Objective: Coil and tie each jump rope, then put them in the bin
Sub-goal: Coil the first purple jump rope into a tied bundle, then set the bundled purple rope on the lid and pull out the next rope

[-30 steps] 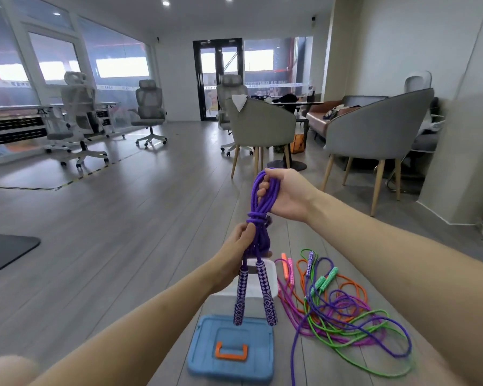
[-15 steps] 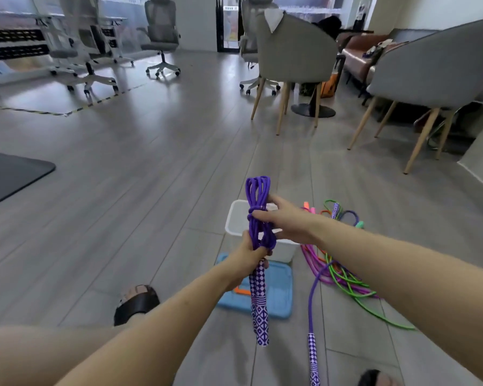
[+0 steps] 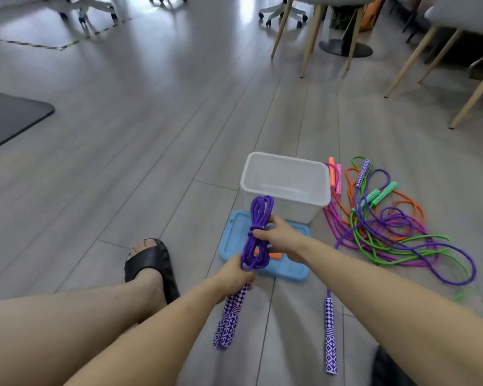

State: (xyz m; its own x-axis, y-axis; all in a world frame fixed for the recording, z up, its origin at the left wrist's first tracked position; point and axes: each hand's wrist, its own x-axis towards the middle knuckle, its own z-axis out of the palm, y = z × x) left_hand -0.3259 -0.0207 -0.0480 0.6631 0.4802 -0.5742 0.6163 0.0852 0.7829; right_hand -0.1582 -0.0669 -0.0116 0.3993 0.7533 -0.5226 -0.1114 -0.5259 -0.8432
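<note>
A coiled purple jump rope (image 3: 258,218), knotted round its middle, hangs between my hands just in front of the white bin (image 3: 286,185). My right hand (image 3: 279,236) pinches the coil at the knot. My left hand (image 3: 236,275) grips it lower down, where its two purple-and-white handles (image 3: 229,321) hang below my fist. The bin stands open on the floor with nothing visible in it. To its right lies a tangle of loose ropes (image 3: 396,232) in purple, green, orange and pink.
The bin's blue lid (image 3: 234,238) with an orange handle lies flat under my hands. A loose purple handle (image 3: 330,335) lies on the floor by my right forearm. My sandalled foot (image 3: 148,263) is at the left. Chair legs (image 3: 307,37) stand beyond; a dark mat (image 3: 9,118) lies far left.
My view has tilted down from the room to the floor. Both hands have lowered the tied purple coil toward the bin, keeping their hold on it.
</note>
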